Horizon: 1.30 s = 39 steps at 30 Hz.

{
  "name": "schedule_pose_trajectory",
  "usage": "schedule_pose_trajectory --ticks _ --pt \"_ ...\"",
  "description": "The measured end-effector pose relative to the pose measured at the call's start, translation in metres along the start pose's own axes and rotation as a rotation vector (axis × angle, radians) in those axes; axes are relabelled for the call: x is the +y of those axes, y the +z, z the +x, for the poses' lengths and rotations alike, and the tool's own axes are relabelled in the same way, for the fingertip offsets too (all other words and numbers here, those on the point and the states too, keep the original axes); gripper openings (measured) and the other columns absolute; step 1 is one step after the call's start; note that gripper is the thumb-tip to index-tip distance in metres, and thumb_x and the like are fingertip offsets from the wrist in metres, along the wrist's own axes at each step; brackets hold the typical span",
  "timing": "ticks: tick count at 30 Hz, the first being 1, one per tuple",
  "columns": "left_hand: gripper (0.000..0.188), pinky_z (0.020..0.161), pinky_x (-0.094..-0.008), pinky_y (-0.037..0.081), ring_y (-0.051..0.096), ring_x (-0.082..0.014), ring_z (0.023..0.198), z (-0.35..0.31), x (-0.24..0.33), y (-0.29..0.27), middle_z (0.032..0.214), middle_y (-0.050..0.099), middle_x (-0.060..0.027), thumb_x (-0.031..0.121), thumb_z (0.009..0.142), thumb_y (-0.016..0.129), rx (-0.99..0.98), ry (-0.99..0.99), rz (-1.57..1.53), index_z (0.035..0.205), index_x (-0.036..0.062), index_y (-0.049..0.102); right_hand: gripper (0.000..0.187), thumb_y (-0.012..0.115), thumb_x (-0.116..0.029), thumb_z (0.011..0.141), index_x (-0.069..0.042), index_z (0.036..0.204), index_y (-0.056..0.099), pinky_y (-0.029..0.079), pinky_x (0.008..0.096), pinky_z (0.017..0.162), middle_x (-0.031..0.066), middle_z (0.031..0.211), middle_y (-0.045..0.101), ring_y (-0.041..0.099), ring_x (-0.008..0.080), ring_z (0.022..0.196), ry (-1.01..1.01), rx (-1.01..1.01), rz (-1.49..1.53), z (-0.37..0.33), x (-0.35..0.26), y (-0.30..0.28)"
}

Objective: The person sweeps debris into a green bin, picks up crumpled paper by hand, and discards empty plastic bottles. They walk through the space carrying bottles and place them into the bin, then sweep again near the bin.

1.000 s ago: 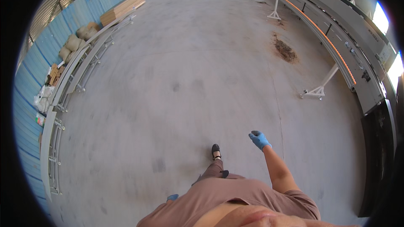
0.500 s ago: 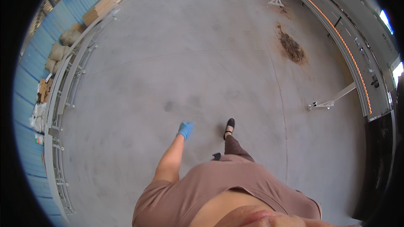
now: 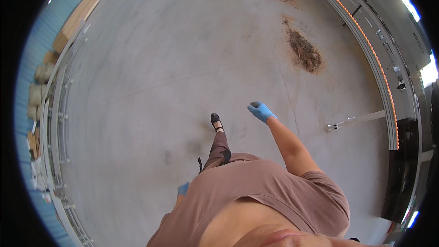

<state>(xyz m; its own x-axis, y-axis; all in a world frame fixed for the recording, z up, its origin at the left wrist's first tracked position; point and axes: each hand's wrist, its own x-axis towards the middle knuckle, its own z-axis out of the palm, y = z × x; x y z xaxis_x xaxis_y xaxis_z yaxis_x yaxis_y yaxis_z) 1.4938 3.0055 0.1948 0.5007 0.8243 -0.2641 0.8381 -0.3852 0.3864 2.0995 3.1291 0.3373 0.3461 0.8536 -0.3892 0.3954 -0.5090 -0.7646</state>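
My right hand (image 3: 261, 111), in a blue glove with greyish fingertips, swings out in front of my body above the grey floor (image 3: 206, 82). Its fingers are loosely bent and a little apart, and I see nothing held in them. Only a small part of my left hand (image 3: 183, 188), also blue-gloved, shows beside my left hip. My shirt and body hide most of that arm, and its fingers cannot be made out. A black shoe (image 3: 216, 120) is stepping forward between the two hands.
A dark debris pile (image 3: 304, 52) lies on the floor ahead to the right. A long machine with an orange-edged rail (image 3: 366, 41) runs along the right, its support leg (image 3: 356, 121) jutting out. On the left stand a metal roller frame (image 3: 57, 123), sacks (image 3: 36, 93) and stacked boards (image 3: 75, 23).
My right hand has swung forward into view, while my left hand has swung back beside my hip. The other foot is now in front, and the surroundings have shifted as I walk.
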Motion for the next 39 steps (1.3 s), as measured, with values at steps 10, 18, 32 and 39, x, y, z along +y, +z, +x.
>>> schedule_pose_trajectory --ticks 10,18,32,39 --pt "0.033 0.055 -0.0458 0.045 0.056 -0.0254 0.062 0.547 -0.041 -0.189 0.074 0.061 -0.0131 0.039 0.091 0.06 -0.21 -1.105 -0.902 0.097 0.0067 0.065 0.052 0.054 -0.042 0.089 -0.005 0.125 0.065 0.046 0.0467 0.102 0.023 0.129 0.063 0.059 0.04 0.122 0.449 -0.232 -0.342 0.235 -0.008 -0.058" --pt "0.019 0.059 -0.0296 0.041 0.048 -0.0111 0.067 1.069 0.055 -0.383 0.077 0.058 0.0034 0.03 0.09 0.066 0.117 -0.172 -1.144 0.088 0.0113 0.067 0.041 0.054 -0.04 0.094 -0.008 0.115 0.07 0.054 0.0466 0.084 0.0164 0.111 0.073 0.07 0.0333 0.098 0.775 -0.354 -0.191 0.397 0.116 -0.073" --pt "0.034 0.074 -0.0408 0.049 0.057 -0.0228 0.08 1.29 -0.028 -0.438 0.095 0.066 -0.0104 0.034 0.088 0.066 -0.268 -1.126 -0.844 0.107 0.0065 0.07 0.06 0.061 -0.042 0.092 0.0 0.135 0.059 0.042 0.0405 0.108 0.0207 0.137 0.06 0.055 0.0335 0.129 0.153 0.056 0.03 1.195 -0.402 -0.319" --pt "0.034 0.081 -0.0442 0.052 0.062 -0.0294 0.086 1.569 -0.061 -0.524 0.11 0.069 -0.017 0.027 0.088 0.065 -0.382 -0.539 -0.291 0.116 0.0068 0.068 0.06 0.065 -0.044 0.091 -0.002 0.133 0.061 0.052 0.0371 0.089 0.0148 0.113 0.071 0.066 0.0244 0.102 0.276 -0.033 -0.097 1.416 -0.428 -0.354"
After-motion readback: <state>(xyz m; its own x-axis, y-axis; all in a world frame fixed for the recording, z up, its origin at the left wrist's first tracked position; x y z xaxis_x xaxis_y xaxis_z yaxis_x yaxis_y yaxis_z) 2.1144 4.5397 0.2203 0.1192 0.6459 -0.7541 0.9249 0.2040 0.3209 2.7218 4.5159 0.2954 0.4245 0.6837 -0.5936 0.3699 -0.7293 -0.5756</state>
